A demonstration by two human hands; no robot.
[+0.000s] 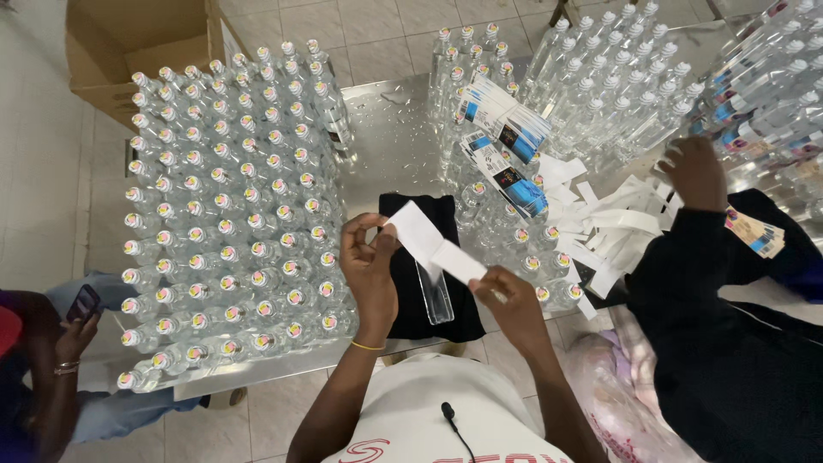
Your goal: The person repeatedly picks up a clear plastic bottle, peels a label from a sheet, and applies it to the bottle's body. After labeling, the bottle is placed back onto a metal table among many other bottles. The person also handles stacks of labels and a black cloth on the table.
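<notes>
A white label strip [435, 243] is being pinched at both ends by the left hand [369, 261] and right hand [512, 302], its length slanting directly above the clear bottle [435, 291] on the black cloth [403, 283].

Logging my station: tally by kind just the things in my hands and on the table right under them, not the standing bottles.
white paper strip: 1
clear bottle lying on its side: 1
black cloth: 1
Total: 3
</notes>
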